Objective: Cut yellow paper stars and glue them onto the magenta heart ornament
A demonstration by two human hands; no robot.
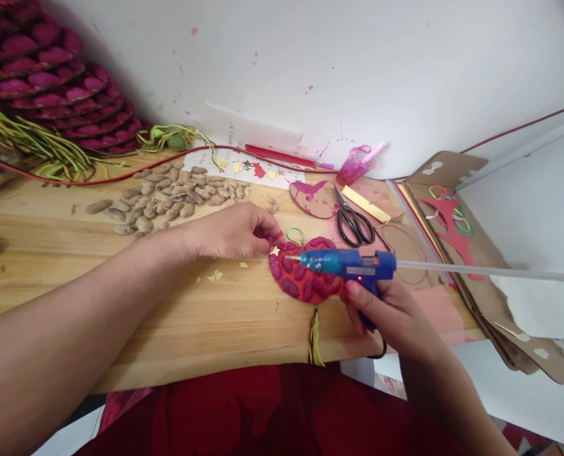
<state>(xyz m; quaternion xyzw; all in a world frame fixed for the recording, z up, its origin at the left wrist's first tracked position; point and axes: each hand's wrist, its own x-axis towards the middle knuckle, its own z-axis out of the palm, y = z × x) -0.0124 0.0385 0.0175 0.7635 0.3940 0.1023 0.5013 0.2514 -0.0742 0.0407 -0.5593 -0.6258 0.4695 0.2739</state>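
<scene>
My right hand (381, 310) is wrapped around the handle of a blue hot glue gun (343, 263), with a long clear glue stick (476, 271) coming out of its back. The nozzle points left over a red ornament (305, 288) covered with magenta-painted peanuts. From its top comes a green loop (295, 236); a yellow and dark tassel (314, 339) hangs from its bottom. At the ornament's upper left edge, my left hand (253, 231) is closed in a pinch at a small pale yellow paper piece (275, 251). The fingertips partly hide the contact.
Loose peanuts (168, 196) lie behind my left arm. Black-handled scissors (354, 221), a heart-shaped cardboard piece (314, 199) and a pink cup (355, 164) stand or lie at the back. Yellow paper scraps (215, 275) lie left. A red cord (168, 158) crosses the table; cardboard (481, 304) is at right.
</scene>
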